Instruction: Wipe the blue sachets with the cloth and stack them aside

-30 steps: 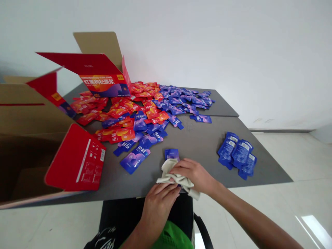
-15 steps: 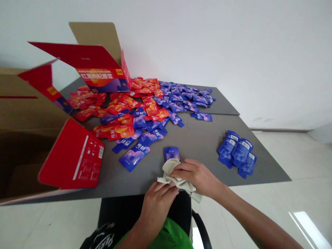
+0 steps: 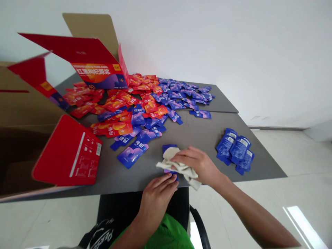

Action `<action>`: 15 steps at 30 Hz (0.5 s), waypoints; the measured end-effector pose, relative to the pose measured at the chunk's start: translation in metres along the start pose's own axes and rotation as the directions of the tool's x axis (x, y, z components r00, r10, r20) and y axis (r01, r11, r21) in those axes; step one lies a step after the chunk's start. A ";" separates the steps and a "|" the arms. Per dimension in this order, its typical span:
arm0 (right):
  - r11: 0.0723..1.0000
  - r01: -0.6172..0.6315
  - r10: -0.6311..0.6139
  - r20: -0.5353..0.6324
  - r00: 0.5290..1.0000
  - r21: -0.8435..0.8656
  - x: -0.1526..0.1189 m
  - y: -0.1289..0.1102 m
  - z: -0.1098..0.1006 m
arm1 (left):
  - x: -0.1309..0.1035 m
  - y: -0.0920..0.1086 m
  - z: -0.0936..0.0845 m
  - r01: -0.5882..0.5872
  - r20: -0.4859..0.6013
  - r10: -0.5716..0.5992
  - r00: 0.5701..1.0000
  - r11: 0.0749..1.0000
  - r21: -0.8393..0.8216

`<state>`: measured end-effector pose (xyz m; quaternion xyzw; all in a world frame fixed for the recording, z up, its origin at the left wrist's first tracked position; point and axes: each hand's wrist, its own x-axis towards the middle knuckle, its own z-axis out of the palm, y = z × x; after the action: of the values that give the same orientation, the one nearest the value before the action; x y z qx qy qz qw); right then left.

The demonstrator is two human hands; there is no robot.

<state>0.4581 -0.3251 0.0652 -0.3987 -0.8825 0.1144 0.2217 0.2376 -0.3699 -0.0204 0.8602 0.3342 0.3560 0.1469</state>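
A blue and purple pouch lies flat near the table's front edge, its middle covered by a crumpled pale cloth. My right hand grips the cloth from above and presses it on the pouch. The fingers of my left hand are stretched out, their tips resting on the pouch's near end; its thumb is hidden. Left of this pouch lies another blue pouch, front up. Farther right several blue pouches sit in a small overlapping group with barcodes upward.
Red pouches and blue pouches are heaped at the back of the grey table. An open red printed carton stands behind them. At left is a brown cardboard box, with a red flap beside it.
My right hand and the cloth have shifted slightly up over the pouch, uncovering its near end by my left fingertips. The whole view has shifted slightly.
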 end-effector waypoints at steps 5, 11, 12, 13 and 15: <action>0.998 -0.028 0.021 0.108 0.994 0.056 -0.007 0.003 0.023 | 0.001 -0.001 -0.003 0.003 0.018 -0.003 1.000 1.000 -0.014; 0.990 -0.106 0.101 -0.061 0.993 -0.089 0.045 0.065 0.021 | 0.000 -0.003 0.001 -0.012 0.011 0.012 1.000 1.000 0.001; 0.990 -0.105 0.097 -0.089 0.991 -0.094 0.048 0.065 0.017 | 0.000 -0.003 0.001 -0.010 0.007 0.010 1.000 1.000 0.004; 0.991 -0.102 0.092 -0.116 0.989 -0.084 0.047 0.061 0.012 | 0.000 -0.002 0.001 -0.009 0.002 0.009 1.000 1.000 0.006; 0.995 -0.090 0.084 -0.147 0.986 -0.037 0.033 0.043 0.004 | 0.001 -0.002 0.001 -0.012 -0.003 0.012 1.000 1.000 0.012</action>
<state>0.4648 -0.2720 0.0559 -0.4489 -0.8481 0.0753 0.2713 0.2382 -0.3683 -0.0219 0.8625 0.3315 0.3562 0.1392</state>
